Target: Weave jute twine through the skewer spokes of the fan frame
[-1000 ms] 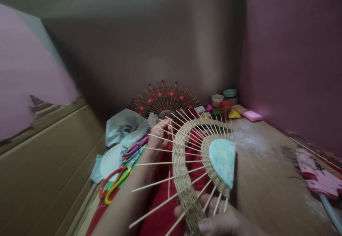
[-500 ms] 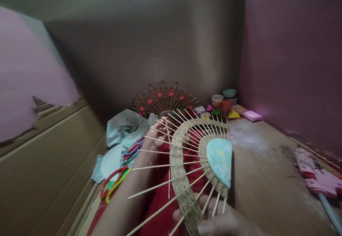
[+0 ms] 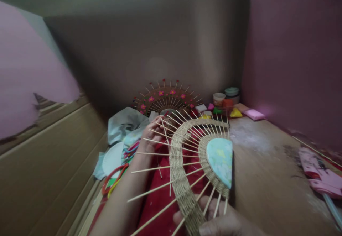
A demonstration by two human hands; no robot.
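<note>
In the head view, both hands hold a half-round fan [image 3: 184,164] upright above a red cloth [image 3: 157,200], near the left edge of the tabletop [image 3: 267,179]. The fan is a woven band arched around a pale blue half-disc [image 3: 220,159], with thin sticks [image 3: 149,192] raying out through the weave. The right hand [image 3: 224,223] is at the bottom edge of the picture, its fingers closed on the fan's lower end: the thumb lies in front, the other fingers behind the sticks. The left hand [image 3: 152,132] reaches to the upper left of the arch, fingers bent close together among the stick tips; whether they pinch a stick or a strand is too blurred to tell. Behind the fan, a second fan with pink flowers [image 3: 167,99] leans against the wall. Left of the hands lie a crumpled grey cloth [image 3: 123,125], a white plate [image 3: 112,159] and scissors [image 3: 113,181] with red and yellow handles. Cups [image 3: 219,99] and coloured packets [image 3: 253,114] sit in the far corner. A pink glue gun [image 3: 320,179] lies at the right edge, well apart from the fan.
</note>
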